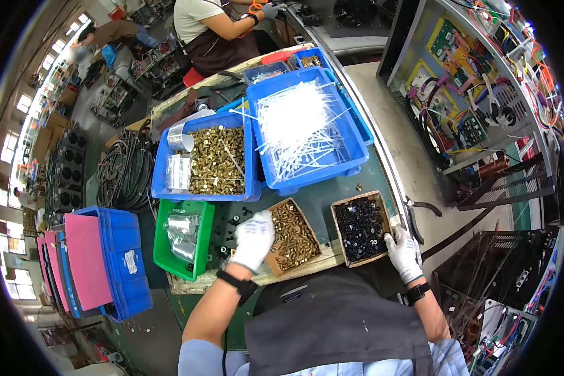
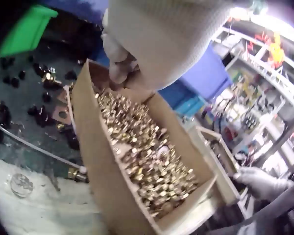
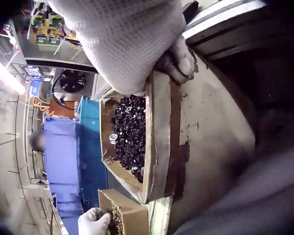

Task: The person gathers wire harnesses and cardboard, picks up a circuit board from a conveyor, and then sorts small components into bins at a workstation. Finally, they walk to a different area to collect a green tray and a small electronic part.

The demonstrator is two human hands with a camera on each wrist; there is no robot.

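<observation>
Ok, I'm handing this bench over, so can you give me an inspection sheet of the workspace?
Surface: green bench top, worn edges.
Job's things: screw box and parts box, both cardboard, filled.
Clutter: loose black pieces left of the screw box; pliers right of the parts box.
Grips: left grip curled at the screw box's rim; right grip holds the parts box's side.
Cables: dark cable coil, left of the blue trays.
Surroundings: another person beyond; wired cabinet at right.

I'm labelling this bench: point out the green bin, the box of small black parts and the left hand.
Green bin (image 1: 203,241): head view, right wall.
Box of small black parts (image 3: 160,137): right wrist view, outer side wall.
Left hand (image 1: 255,240): head view, middle of the glove.
</observation>
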